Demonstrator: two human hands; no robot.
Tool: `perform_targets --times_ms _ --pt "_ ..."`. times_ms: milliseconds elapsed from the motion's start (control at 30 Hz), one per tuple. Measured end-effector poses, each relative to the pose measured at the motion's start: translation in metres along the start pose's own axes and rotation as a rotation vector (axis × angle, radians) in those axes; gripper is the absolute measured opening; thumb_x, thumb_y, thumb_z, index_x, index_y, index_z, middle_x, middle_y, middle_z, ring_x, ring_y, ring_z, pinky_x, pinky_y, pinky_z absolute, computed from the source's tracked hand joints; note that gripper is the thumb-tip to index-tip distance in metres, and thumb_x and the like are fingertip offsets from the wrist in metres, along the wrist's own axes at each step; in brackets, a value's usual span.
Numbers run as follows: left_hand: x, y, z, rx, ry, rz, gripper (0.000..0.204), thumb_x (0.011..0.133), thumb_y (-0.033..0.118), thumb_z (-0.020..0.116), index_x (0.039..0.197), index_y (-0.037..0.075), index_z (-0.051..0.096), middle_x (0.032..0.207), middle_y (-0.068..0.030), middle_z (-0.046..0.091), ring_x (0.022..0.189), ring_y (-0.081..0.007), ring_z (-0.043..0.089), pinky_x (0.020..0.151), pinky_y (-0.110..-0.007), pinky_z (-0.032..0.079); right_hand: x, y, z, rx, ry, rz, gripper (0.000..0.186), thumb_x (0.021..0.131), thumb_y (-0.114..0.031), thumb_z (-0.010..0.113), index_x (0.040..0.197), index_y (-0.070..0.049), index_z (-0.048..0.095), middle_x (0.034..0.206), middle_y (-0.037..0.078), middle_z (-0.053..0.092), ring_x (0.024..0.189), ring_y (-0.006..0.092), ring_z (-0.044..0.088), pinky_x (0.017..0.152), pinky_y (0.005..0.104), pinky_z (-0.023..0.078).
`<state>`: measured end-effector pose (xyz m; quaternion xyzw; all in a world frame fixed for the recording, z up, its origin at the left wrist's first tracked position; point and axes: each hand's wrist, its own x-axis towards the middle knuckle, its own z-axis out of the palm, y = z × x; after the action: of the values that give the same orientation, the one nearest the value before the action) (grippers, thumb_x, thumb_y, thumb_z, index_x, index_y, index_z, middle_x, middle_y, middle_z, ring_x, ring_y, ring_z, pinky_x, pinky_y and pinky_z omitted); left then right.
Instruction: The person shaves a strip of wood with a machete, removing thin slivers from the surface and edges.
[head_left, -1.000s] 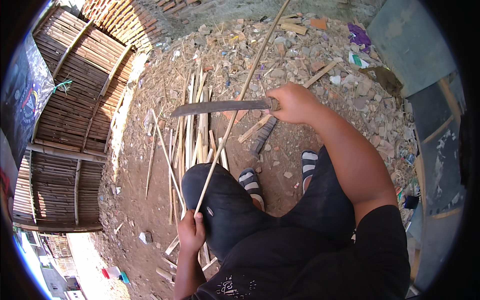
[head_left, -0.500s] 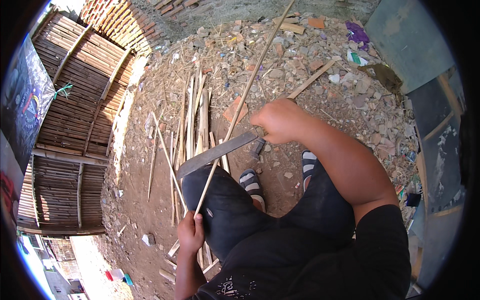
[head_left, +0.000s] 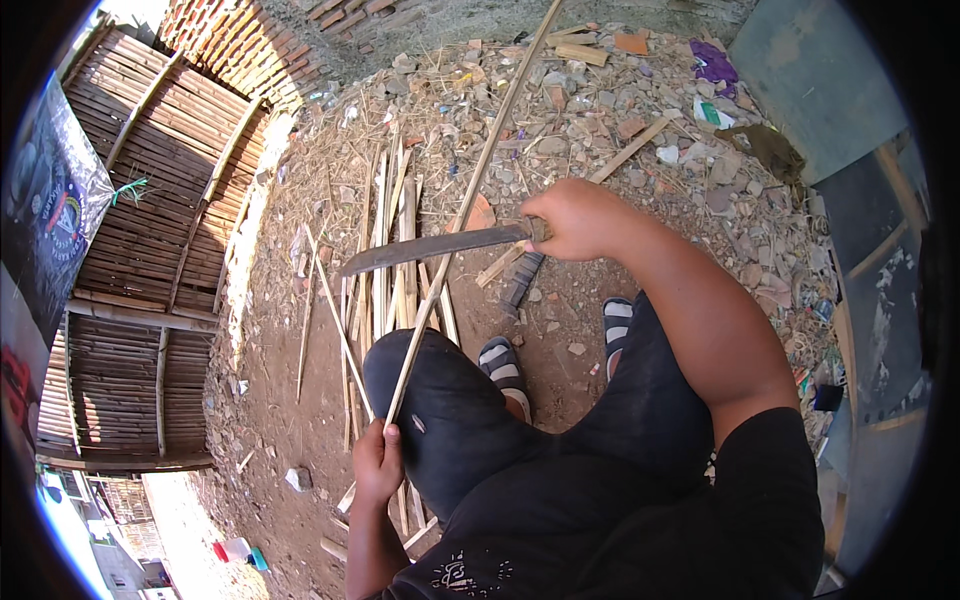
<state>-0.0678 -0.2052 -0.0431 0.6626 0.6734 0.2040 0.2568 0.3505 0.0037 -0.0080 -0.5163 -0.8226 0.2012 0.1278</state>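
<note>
My left hand (head_left: 378, 464) is closed round the near end of a long, thin bamboo strip (head_left: 478, 172). From there the strip runs over my left knee and slants away to the far wall. In my right hand (head_left: 572, 222) is the handle of a machete (head_left: 430, 250), its dark blade pointing left. The blade lies across the strip a little beyond the knee; whether it touches the strip I cannot tell. Several split bamboo strips (head_left: 383, 230) lie in a loose bundle on the ground behind the blade.
Broken brick and stone rubble (head_left: 590, 110) covers the far ground up to a wall. On the left stands a bamboo slat panel (head_left: 150, 170) with a printed banner (head_left: 50, 210). Grey boards (head_left: 820, 90) lean at the right. My sandalled feet (head_left: 503, 366) are between these.
My right hand has moved the machete farther along the strip, away from my knee, and its blade now lies more level. My left hand keeps its hold on the strip's end.
</note>
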Motion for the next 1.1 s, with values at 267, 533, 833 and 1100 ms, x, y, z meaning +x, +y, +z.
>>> perform_targets --times_ms 267,533,833,1100 --pt "-0.004 0.009 0.002 0.149 0.042 0.024 0.045 0.11 0.037 0.048 0.085 0.0 0.05 0.065 -0.0118 0.049 0.063 -0.0183 0.048 0.059 -0.039 0.041 0.001 0.002 -0.003 -0.001 -0.052 -0.043 0.044 0.083 -0.038 0.081 0.114 -0.008 0.073 0.097 0.019 0.072 0.099 0.0385 0.07 0.084 0.0499 0.055" --pt "0.002 0.007 -0.003 0.151 -0.004 0.007 0.041 0.108 0.035 0.05 0.088 0.0 0.055 0.068 -0.0218 0.057 0.064 -0.0415 0.059 0.059 -0.048 0.043 0.007 0.038 -0.006 0.119 0.273 0.269 0.039 0.084 -0.035 0.08 0.109 -0.006 0.072 0.095 0.019 0.072 0.097 0.0396 0.07 0.084 0.0484 0.055" --pt "0.002 0.008 -0.004 0.153 -0.006 0.018 0.04 0.108 0.035 0.05 0.088 0.001 0.056 0.068 -0.0216 0.057 0.063 -0.0435 0.059 0.058 -0.048 0.043 0.007 -0.013 0.017 -0.159 0.078 -0.116 0.025 0.081 -0.03 0.079 0.095 -0.011 0.071 0.084 0.015 0.071 0.085 0.0396 0.07 0.073 0.0528 0.055" --pt "-0.002 0.013 0.006 0.177 0.076 0.015 0.042 0.109 0.035 0.05 0.084 0.001 0.052 0.064 -0.018 0.053 0.057 -0.031 0.054 0.058 -0.043 0.043 0.014 0.045 0.002 0.11 0.338 0.255 0.038 0.085 -0.033 0.078 0.112 -0.007 0.073 0.098 0.018 0.074 0.095 0.0382 0.072 0.084 0.0497 0.056"
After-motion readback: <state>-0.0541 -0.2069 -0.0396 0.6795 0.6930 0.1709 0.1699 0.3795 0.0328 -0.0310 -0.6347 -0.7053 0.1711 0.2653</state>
